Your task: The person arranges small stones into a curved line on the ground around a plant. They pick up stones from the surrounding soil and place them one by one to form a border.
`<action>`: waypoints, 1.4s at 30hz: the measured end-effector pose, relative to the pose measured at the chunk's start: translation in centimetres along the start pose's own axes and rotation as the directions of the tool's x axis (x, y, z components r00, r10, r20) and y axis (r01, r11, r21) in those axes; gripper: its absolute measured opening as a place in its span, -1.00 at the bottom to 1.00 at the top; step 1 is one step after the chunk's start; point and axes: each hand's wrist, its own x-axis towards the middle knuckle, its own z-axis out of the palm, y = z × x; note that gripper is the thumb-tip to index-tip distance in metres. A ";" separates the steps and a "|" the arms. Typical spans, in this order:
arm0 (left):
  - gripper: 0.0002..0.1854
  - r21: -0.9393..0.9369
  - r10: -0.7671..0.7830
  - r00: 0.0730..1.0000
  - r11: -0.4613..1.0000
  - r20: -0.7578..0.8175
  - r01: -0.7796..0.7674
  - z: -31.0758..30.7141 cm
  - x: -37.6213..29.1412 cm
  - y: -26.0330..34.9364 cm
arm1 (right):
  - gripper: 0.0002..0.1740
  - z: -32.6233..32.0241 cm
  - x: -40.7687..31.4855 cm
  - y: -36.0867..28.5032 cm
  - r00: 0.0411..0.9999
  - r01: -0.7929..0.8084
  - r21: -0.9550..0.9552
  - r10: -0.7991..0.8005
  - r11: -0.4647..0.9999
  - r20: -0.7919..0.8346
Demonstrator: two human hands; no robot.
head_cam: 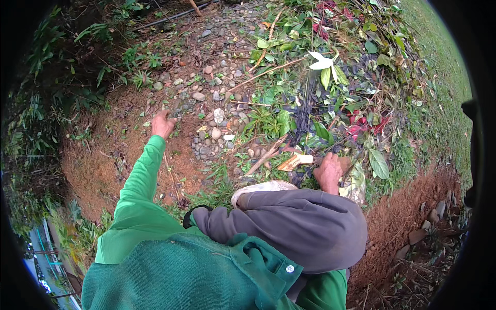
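My left hand (163,124) reaches out over bare reddish soil at the left edge of a patch of pebbles. Its fingers are curled down near the ground, and whether anything small is pinched between them I cannot tell. Close to my knee, my right hand (329,173) is closed over the middle of a flat tool. The tool's tan, handle-like end (295,161) bears writing and sticks out to the left. A brown, blade-like part (345,164) shows on the other side. Cut leaves and stems lie beneath this hand, which hides the tool's middle.
Pebbles (217,115) spread ahead of me. A heap of cut greenery (348,93) with red leaves lies to the right, beside a lawn (445,58). Dense shrubs (38,116) border the left. A stick (267,157) lies near my shoe (263,186). Stones (417,236) line the lower right.
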 end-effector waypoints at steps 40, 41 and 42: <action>-0.67 0.220 0.063 0.995 0.972 0.081 -0.080 1.5 19.3 -5.9 | -0.52 -2.8 3.8 -0.1 0.953 -0.089 -0.023 0.092 0.996 0.287; -0.68 -0.217 -0.085 0.978 0.968 0.191 0.126 1.8 18.0 -4.9 | -0.54 -2.7 3.8 -0.1 0.954 -0.077 -0.031 0.083 0.997 0.290; -0.69 -0.605 -0.136 0.927 0.723 0.350 0.335 1.9 16.6 -3.9 | -0.55 -2.7 3.9 0.0 0.947 -0.092 -0.022 0.094 0.996 0.306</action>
